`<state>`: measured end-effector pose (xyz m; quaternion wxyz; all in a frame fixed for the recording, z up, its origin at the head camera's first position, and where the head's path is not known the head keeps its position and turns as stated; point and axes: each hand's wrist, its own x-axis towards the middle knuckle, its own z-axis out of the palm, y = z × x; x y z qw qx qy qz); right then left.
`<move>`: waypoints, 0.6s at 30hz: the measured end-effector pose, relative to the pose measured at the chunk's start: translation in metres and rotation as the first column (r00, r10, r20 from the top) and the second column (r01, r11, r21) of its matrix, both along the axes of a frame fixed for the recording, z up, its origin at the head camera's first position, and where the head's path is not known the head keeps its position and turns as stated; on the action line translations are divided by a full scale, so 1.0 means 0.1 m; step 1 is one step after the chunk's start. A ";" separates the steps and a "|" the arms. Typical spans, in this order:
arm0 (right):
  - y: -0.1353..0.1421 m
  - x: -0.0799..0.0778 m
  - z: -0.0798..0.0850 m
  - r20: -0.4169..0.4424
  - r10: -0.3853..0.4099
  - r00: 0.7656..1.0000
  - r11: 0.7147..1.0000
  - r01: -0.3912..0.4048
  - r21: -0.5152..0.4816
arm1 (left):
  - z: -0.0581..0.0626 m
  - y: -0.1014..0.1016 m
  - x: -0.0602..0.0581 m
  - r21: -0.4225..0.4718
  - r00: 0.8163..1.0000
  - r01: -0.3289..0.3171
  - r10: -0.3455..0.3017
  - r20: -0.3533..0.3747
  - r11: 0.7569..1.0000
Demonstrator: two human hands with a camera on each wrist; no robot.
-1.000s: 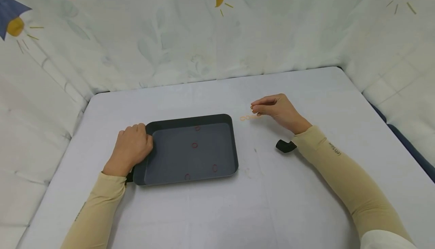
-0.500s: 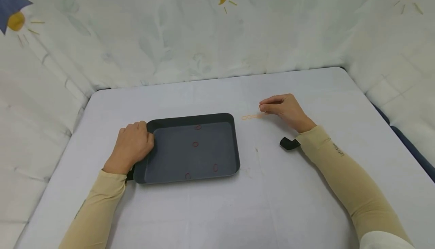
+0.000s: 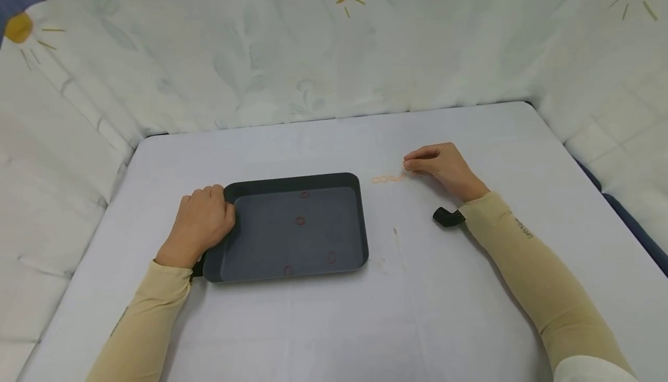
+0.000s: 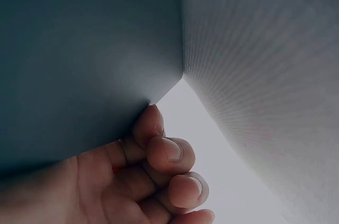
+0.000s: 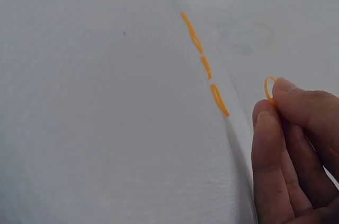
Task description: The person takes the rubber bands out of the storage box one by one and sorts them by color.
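My left hand (image 3: 200,225) grips the left side of a dark grey rectangular tray (image 3: 261,242). In the left wrist view, its curled fingers (image 4: 172,155) are right at the tray's edge. Several small red rubber bands (image 3: 300,221) lie spread apart inside the tray. To the right of the tray, my right hand (image 3: 443,167) pinches a small orange rubber band (image 5: 268,87) between thumb and fingertips, above the table. Beside those fingertips, a short row of similar orange bands (image 3: 384,179) lies on the white cloth; the right wrist view shows the row edge-on.
A white cloth covers the table (image 3: 334,330), and a printed white curtain (image 3: 282,51) hangs behind it. A black curved piece (image 3: 447,217) shows at the right cuff. Faint brownish marks (image 3: 395,232) are on the cloth right of the tray.
My right hand has moved slightly right along the row of orange bands, and more of the row now shows to its left. The left hand and tray hold nearly the same place.
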<state>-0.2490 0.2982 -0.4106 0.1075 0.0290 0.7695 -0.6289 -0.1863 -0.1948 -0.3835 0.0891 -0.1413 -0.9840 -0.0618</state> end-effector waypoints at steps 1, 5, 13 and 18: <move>0.01 0.00 0.00 0.003 0.008 1.000 1.000 -0.008 0.024 | 0.00 0.00 0.00 -0.002 1.000 -0.003 0.003 0.007 1.000; 0.02 -0.01 0.01 0.013 0.034 0.999 0.992 -0.035 0.118 | 0.01 0.00 -0.01 -0.003 1.000 -0.004 0.005 0.028 1.000; 0.01 -0.01 0.04 0.014 0.063 0.998 0.983 -0.065 0.171 | 0.02 0.00 -0.01 -0.005 0.999 -0.010 0.010 0.041 1.000; 0.02 -0.01 0.06 0.010 0.074 0.997 0.963 -0.074 0.258 | 0.01 0.00 -0.02 -0.006 0.998 -0.018 0.018 0.055 1.000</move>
